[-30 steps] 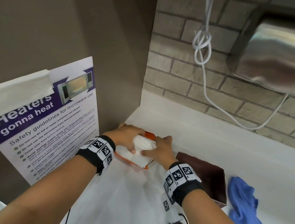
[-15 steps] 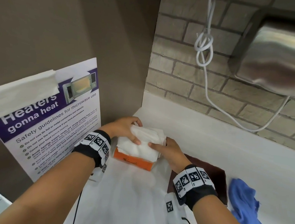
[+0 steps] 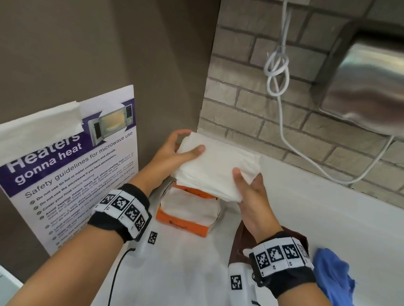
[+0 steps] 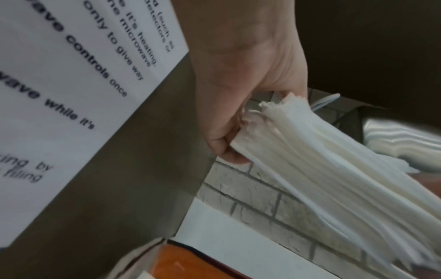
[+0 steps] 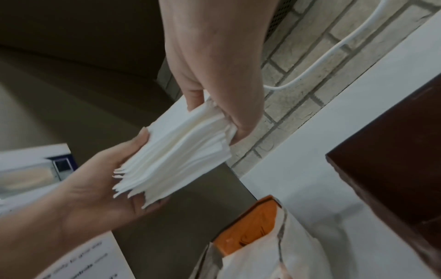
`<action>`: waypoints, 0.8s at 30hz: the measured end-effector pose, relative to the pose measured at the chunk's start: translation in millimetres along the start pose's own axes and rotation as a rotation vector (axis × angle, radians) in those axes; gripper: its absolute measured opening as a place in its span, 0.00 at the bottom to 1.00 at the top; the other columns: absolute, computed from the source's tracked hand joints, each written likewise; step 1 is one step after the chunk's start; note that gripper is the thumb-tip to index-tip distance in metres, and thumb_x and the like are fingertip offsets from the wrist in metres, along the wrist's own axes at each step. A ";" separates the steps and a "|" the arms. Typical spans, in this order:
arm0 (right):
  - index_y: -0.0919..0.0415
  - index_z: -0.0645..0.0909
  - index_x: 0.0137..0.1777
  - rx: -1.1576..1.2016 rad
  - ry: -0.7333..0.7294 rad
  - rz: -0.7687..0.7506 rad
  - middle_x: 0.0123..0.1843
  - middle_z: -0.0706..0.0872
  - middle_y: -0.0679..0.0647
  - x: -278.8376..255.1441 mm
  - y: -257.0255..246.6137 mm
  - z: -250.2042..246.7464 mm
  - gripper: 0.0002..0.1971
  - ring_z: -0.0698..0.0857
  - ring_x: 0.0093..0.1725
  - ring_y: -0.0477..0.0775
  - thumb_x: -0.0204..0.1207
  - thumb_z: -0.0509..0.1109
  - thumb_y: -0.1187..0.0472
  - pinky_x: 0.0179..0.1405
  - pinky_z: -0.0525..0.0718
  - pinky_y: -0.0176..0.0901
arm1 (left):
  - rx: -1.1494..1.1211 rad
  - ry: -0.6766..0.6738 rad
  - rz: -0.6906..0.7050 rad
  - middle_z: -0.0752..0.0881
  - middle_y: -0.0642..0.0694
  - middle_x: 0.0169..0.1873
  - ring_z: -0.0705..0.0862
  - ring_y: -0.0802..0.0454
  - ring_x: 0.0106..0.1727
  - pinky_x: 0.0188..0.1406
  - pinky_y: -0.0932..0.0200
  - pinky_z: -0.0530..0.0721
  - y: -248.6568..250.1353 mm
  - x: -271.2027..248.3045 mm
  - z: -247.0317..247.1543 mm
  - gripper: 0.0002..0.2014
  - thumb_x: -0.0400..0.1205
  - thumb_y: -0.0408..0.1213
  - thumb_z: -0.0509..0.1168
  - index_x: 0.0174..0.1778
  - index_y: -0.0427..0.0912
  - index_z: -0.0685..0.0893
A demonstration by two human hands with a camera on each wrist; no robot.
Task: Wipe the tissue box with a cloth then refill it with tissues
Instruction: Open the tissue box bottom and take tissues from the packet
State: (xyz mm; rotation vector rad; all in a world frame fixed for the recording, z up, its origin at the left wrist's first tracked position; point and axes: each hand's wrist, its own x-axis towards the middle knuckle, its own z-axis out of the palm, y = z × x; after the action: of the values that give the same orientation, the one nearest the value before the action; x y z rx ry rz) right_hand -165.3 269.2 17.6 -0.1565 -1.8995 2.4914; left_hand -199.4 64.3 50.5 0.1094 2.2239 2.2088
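White counter [image 3: 338, 233] in a brick-walled corner, and the stack of tissues [image 3: 215, 169] is up in the air above the orange tissue pack [image 3: 184, 223]. Left hand [image 3: 170, 154] pinches one end, thumb on top; right hand [image 3: 254, 197] grips the other, fingers hidden underneath. The brown tissue box [image 3: 238, 243] is mostly blocked by the right wrist. Blue cloth [image 3: 337, 284] lies crumpled to the right, apart.

Tissue stack [image 3: 215, 169] above packet [image 3: 187, 214]; cloth [image 3: 339, 289] far right.

Overhead head view; close, perhaps upward-tilted wrists.
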 end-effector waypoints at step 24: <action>0.54 0.61 0.67 -0.894 0.168 0.132 0.65 0.75 0.66 -75.2 -15.8 -125.8 0.22 0.81 0.56 0.63 0.79 0.68 0.61 0.50 0.81 0.49 | 0.649 -0.398 -0.056 0.79 0.45 0.41 0.76 0.52 0.34 0.31 0.60 0.71 -50.4 -62.9 169.3 0.11 0.88 0.32 0.50 0.66 0.40 0.69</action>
State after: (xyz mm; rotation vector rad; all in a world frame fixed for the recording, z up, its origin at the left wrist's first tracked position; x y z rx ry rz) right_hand -81.0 389.6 5.6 -0.4729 -2.8085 1.4217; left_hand -130.0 229.7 -4.1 0.4332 2.5349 1.2143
